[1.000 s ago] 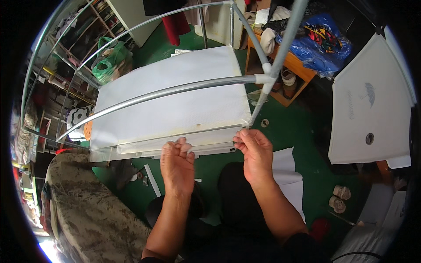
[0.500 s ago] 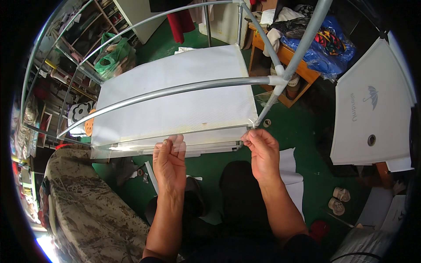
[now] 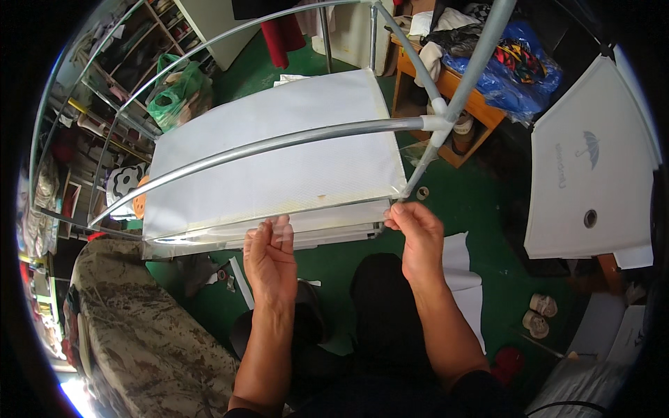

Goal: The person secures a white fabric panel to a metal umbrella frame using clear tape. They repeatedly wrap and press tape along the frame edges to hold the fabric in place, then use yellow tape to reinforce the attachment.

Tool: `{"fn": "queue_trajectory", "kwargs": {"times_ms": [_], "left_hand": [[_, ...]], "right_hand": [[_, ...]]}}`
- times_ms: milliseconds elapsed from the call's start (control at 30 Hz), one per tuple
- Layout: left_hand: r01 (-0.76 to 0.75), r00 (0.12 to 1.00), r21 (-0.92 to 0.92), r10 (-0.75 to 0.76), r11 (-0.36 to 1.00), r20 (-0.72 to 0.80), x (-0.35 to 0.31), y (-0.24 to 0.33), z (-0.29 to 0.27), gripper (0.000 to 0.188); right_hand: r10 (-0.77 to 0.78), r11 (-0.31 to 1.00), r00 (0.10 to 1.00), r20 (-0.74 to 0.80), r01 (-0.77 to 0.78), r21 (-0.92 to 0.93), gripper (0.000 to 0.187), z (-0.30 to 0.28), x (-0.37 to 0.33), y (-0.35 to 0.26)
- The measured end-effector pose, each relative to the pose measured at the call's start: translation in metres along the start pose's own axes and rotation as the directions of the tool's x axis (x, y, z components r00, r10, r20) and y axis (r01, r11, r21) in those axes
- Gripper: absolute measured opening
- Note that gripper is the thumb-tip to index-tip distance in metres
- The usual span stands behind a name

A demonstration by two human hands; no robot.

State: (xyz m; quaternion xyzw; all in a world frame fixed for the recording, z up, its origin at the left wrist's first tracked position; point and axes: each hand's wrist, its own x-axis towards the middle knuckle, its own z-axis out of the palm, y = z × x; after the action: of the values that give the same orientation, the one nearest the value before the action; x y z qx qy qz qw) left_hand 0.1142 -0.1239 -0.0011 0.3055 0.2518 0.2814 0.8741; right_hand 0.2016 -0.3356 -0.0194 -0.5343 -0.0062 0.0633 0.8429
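Note:
A white rectangular panel point(image 3: 279, 160) lies inside a grey metal tube frame point(image 3: 293, 143). Along its near edge runs a clear plastic strip point(image 3: 209, 233). My left hand point(image 3: 270, 261) pinches this strip near the middle of the edge, fingers closed on it. My right hand point(image 3: 412, 233) grips the strip's right end, next to the frame's slanted corner post point(image 3: 446, 118) and its white joint point(image 3: 439, 124). Both forearms come up from the lower edge.
A second white panel point(image 3: 592, 167) with a round hole leans at the right. A camouflage-patterned cover point(image 3: 139, 341) lies lower left. A wooden table with blue bags point(image 3: 509, 66) stands behind the frame. Shelves fill the left. Papers and small shoes point(image 3: 536, 313) lie on the green floor.
Both hands have shifted slightly upward along the panel's near edge, and the clear strip now shows lifted between them. The view has tilted a little.

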Motion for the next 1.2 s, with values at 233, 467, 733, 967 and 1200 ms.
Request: {"fn": "queue_trajectory", "kwargs": {"times_ms": [233, 467, 733, 967, 1200], "left_hand": [[0.131, 0.985, 0.125, -0.115, 0.983, -0.127, -0.020, -0.002, 0.009, 0.015], [-0.801, 0.574, 0.543, 0.067, 0.250, 0.816, -0.063, 0.016, 0.047, 0.019], [-0.968, 0.252, 0.252, -0.095, -0.017, 0.963, -0.002, -0.022, 0.106, 0.032], [-0.983, 0.180, 0.181, -0.110, 0.003, 0.978, -0.006, -0.025, 0.109, 0.030], [-0.896, 0.443, 0.444, -0.009, 0.013, 0.896, -0.009, 0.001, 0.085, 0.043]], "right_hand": [[-0.060, 0.988, 0.998, 0.018, 0.062, -0.139, 0.018, -0.006, -0.006, -0.004], [0.004, 0.994, 1.000, 0.001, -0.004, -0.111, 0.017, 0.006, -0.002, -0.008], [-0.031, 0.989, 0.999, -0.015, 0.028, -0.147, 0.019, 0.009, 0.001, -0.012], [-0.105, 0.991, 0.994, 0.029, 0.107, -0.082, 0.018, 0.002, 0.004, -0.003], [-0.072, 0.993, 0.997, 0.030, 0.075, -0.090, 0.024, 0.001, 0.003, -0.006]]}}
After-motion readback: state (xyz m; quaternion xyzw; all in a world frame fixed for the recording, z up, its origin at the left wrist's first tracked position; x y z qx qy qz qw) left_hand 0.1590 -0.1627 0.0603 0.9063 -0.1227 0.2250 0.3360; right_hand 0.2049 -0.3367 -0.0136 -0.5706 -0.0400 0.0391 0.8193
